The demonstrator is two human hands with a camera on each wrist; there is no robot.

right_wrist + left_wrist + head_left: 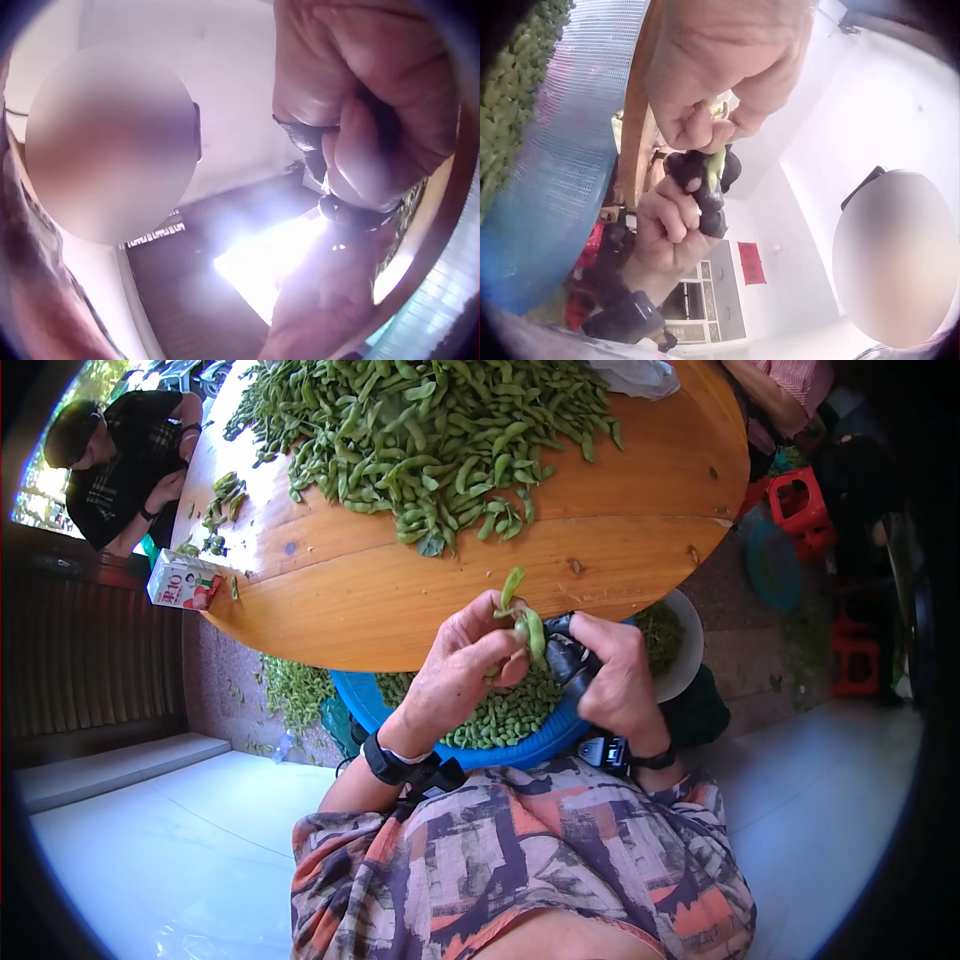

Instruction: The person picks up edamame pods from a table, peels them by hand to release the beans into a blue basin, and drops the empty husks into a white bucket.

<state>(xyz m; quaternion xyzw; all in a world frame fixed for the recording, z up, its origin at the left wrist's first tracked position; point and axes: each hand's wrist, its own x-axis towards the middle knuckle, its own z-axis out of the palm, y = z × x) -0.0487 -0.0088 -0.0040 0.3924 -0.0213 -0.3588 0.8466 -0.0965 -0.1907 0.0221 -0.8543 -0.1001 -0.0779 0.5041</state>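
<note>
My left hand point(450, 675) pinches green soybean pods point(536, 638) between thumb and fingers, one tip poking up above the knuckles. Facing it, my right hand point(615, 675) has curled fingers, with black covers point(568, 663) on thumb and finger. These covered tips pinch the pod's end, which shows as a green piece point(715, 171) in the left wrist view. Below both hands sits a blue basket point(350, 695) holding shelled green beans point(510, 715). In the right wrist view the curled right hand point(367, 112) hides most of the pod.
A large heap of pods point(420, 440) covers the far part of the round wooden table point(620, 530). A drink carton point(185, 580) stands at its left edge. A white basin point(688, 625) is beside the basket. Another person point(125, 470) sits left; red stools point(798, 500) stand right.
</note>
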